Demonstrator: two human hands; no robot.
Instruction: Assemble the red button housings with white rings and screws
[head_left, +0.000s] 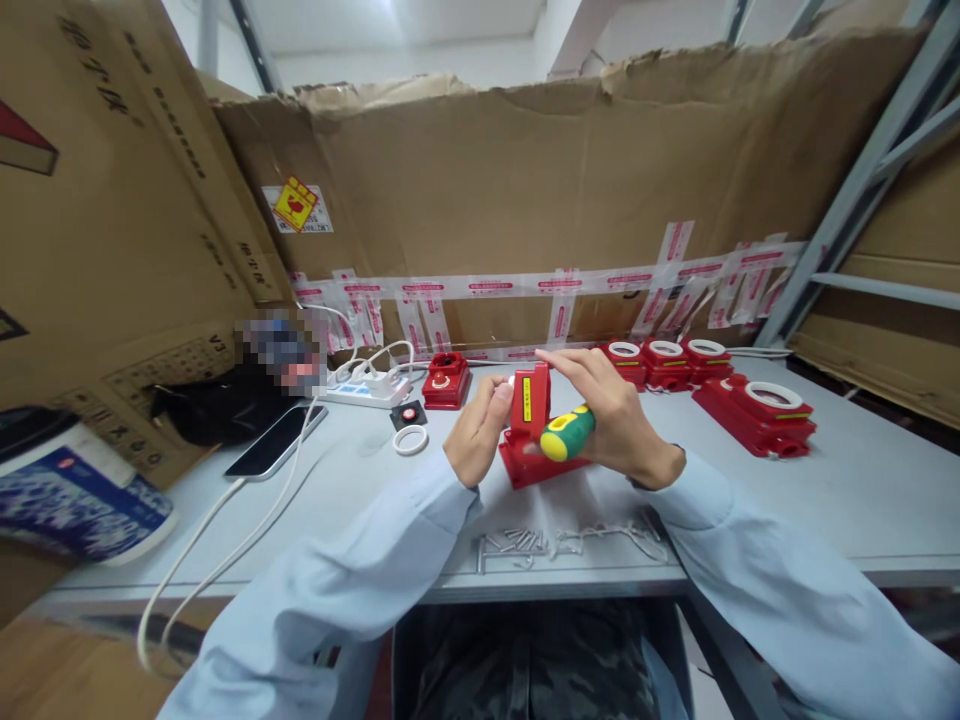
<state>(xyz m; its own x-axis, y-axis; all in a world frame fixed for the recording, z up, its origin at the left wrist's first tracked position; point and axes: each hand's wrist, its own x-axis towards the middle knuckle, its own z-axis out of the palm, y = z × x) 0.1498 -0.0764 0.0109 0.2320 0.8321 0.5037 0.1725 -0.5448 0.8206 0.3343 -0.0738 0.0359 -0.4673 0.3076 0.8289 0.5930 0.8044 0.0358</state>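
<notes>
In the head view, my left hand [480, 430] grips the left side of a raised red housing part [533, 385] with a yellow label. It stands tilted up over a red base [529, 470] on the table. My right hand [611, 415] has a screwdriver [568, 434] with a green and yellow handle tucked under its palm. Its stretched fingers reach to the top edge of the raised part; the screwdriver's shaft is hidden. In front of the base lie several loose screws [521, 541].
A white ring [411, 440] and a small black square piece [409, 415] lie left, near a red box [447, 382] and a power strip [367, 388]. A phone [276, 443] and white tub [82, 495] are farther left. Red boxes [756, 415] with white rings stand right.
</notes>
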